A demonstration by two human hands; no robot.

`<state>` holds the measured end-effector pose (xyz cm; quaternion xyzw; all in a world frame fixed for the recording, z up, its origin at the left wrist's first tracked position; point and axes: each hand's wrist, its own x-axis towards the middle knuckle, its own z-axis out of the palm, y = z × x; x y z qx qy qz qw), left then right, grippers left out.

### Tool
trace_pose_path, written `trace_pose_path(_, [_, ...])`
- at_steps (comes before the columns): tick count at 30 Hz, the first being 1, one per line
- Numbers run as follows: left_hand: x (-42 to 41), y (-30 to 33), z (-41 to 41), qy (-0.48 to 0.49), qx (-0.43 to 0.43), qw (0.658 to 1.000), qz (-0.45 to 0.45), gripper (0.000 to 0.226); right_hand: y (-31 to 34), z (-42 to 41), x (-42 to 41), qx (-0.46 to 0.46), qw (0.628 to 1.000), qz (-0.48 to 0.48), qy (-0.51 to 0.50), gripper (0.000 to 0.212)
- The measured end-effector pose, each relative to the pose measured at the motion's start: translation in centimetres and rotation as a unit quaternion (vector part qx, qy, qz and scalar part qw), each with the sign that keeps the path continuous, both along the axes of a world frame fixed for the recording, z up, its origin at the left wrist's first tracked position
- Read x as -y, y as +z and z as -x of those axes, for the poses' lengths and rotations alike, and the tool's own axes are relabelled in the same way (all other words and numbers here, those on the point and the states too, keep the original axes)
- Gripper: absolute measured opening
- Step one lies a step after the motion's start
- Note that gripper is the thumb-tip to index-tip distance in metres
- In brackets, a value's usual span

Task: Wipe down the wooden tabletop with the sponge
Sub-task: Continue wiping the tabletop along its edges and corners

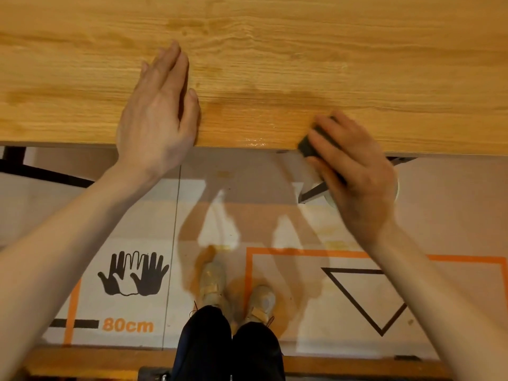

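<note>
The wooden tabletop (302, 50) fills the upper part of the head view, its near edge running across the middle. A dark sponge (308, 145) sits at that near edge, partly over it, mostly hidden under my right hand (354, 171), whose fingers are closed on it. My left hand (159, 111) lies flat on the wood near the edge, palm down, fingers together, holding nothing. A faint damp streak (264, 92) shows on the wood between the two hands.
Below the table edge lies a floor mat (132, 292) printed with black hands, "80cm", an orange frame and a black triangle. My legs and shoes (236, 298) stand on it. Dark table legs (41, 171) show at left and under my right hand.
</note>
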<state>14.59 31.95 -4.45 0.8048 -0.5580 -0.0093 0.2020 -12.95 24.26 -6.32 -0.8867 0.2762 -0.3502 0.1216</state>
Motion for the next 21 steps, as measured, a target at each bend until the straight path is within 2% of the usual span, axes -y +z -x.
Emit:
trace_pose_path(4, [0.0,0.0,0.0,0.003,0.011,1.0,0.0,0.055,-0.8,-6.9,-2.3,0.046,0.997,0.038,0.043,0.022])
trace_pose_path(8, [-0.1,-0.1,0.0,0.001,0.013,1.0,-0.004,0.054,-0.3,-5.2,-0.5,-0.006,0.99,0.069,0.122,0.023])
trace_pose_path(10, [-0.2,-0.1,0.0,-0.001,0.011,1.0,-0.005,0.054,0.1,-1.4,0.9,-0.026,0.991,0.079,0.107,0.023])
trace_pose_path(14, [-0.2,0.1,0.1,-0.006,-0.003,1.0,-0.001,0.055,0.0,3.3,1.6,-0.036,0.997,0.074,0.015,0.024])
trace_pose_path(17, [-0.1,0.1,0.2,-0.009,-0.008,1.0,-0.001,0.055,-0.1,-0.1,0.1,-0.006,0.996,0.087,-0.006,0.019])
trace_pose_path(21, [-0.2,0.2,0.2,-0.013,-0.004,1.0,-0.01,0.055,-0.6,-8.0,-3.0,0.024,0.995,0.077,0.054,0.018])
